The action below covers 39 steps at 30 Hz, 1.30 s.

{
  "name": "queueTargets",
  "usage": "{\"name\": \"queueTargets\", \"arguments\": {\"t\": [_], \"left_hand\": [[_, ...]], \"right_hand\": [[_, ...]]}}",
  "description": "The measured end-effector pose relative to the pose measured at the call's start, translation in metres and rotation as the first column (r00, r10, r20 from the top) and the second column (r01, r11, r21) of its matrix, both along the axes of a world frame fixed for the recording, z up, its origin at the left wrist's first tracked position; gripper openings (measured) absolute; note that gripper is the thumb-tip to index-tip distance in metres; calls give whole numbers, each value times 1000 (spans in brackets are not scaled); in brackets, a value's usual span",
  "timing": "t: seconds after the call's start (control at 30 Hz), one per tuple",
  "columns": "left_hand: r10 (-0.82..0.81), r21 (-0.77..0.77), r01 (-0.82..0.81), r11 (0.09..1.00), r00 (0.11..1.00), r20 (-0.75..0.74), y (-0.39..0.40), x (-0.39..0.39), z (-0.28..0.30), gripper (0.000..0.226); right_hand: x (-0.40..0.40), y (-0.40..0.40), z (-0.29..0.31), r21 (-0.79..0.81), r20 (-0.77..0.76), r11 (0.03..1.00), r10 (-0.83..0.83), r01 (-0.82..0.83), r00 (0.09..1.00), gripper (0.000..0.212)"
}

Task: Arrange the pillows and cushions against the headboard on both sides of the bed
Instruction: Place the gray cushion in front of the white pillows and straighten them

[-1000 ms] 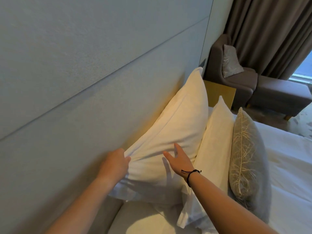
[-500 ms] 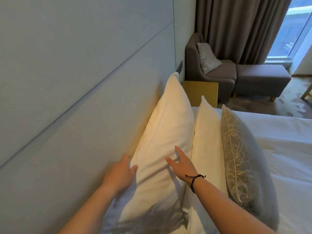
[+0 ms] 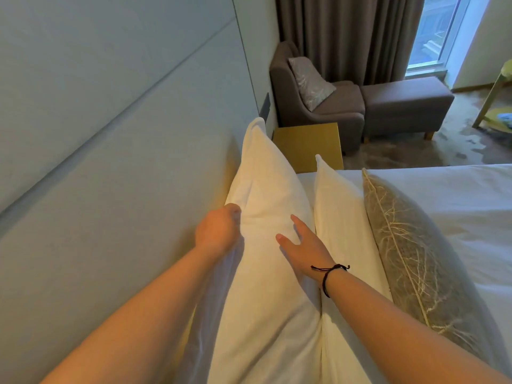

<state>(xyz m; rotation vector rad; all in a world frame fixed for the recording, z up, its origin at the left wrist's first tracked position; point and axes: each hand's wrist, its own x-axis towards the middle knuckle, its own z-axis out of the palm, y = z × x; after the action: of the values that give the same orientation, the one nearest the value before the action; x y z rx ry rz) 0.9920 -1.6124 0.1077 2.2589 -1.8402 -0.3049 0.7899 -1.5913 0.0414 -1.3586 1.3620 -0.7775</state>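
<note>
Gripping the back pillow [image 3: 266, 217] against the headboard [image 3: 124, 162], our left hand [image 3: 217, 231] curls its fingers on the edge. Our right hand [image 3: 303, 246] rests on it, fingers spread. At three o'clock stands the cushion [image 3: 410, 245].

No writing, label, brand mark or number can be read anywhere in this view.
</note>
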Motion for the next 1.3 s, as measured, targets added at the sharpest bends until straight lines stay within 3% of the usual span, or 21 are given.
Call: {"name": "queueTargets", "arguments": {"t": [0.1,0.2,0.27,0.33,0.43,0.53,0.63,0.77,0.97,1.13,1.3], "left_hand": [[2,-71,17,997,965,263,-9,13,4,28],[-5,-57,23,998,955,295,-8,18,-5,31],[7,-9,-6,1000,985,172,-23,17,-13,24],[19,17,-18,1000,995,-95,-53,15,-17,27],[33,-17,-47,999,873,-487,-110,9,-15,25],[5,-55,-52,997,768,-641,-171,-4,-4,9],[18,-61,-85,995,717,-697,-220,-17,4,14],[4,-72,-73,995,728,-685,-263,-20,9,43],[56,-83,-130,988,806,-589,-290,-8,7,52],[172,-2,-184,983,923,-345,-286,-9,3,54],[48,2,-48,999,996,-79,-238,-18,5,66]], "right_hand": [[3,-22,-14,-6,27,999,-39,39,999,75],[10,-30,-26,-2,62,996,-87,87,994,75],[15,-33,-32,-16,39,995,-102,103,994,74],[17,-37,-37,-27,24,994,-108,109,994,71],[16,-40,-42,-33,-20,996,-86,85,996,66],[15,-45,-46,-30,-53,996,-85,84,995,64],[13,-47,-48,-24,-83,998,-57,56,995,60],[8,-49,-46,0,-92,1000,-24,24,995,55],[7,-52,-48,-15,-84,1000,-9,8,996,57],[8,-49,-57,6,-80,1000,-7,7,997,63],[10,-47,-61,27,-84,1000,-14,16,996,72]]}}
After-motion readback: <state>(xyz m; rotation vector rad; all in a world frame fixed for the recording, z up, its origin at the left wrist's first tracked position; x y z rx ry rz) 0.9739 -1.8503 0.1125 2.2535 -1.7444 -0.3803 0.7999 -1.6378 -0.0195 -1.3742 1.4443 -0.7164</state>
